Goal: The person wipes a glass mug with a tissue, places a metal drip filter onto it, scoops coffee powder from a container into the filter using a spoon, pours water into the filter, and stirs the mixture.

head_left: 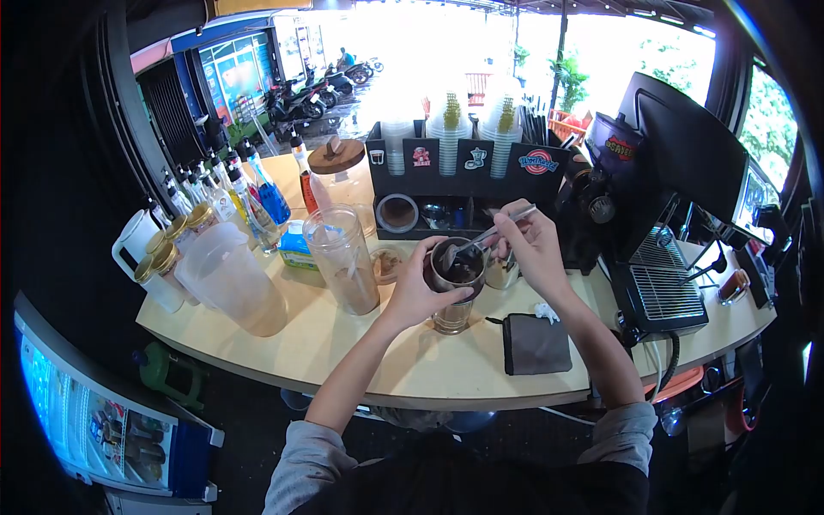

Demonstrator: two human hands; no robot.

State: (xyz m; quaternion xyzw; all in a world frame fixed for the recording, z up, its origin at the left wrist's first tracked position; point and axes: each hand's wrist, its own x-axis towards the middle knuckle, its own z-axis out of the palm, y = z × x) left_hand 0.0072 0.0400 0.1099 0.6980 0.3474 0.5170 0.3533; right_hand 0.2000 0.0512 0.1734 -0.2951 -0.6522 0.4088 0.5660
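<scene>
My left hand (418,290) wraps around a dark round metal cup (439,257), which sits on top of a clear glass (451,321). Dark contents show inside the cup, but I cannot tell what they are. In my right hand (534,247), a metal spoon (491,232) is pinched by its handle, its bowl dipping into the cup. Just behind the right fingers stands a small clear glass vessel (502,273), partly hidden. A folded grey cloth (536,345) lies to the right of the glass, with a crumpled white tissue (546,312) at its top edge.
On the left stand a tall clear tumbler (342,257), a translucent pitcher (230,279) and several syrup bottles (268,190). A black organizer (468,176) holds stacked plastic cups at the back. An espresso machine (661,283) occupies the right. The counter's front edge (386,400) curves before me.
</scene>
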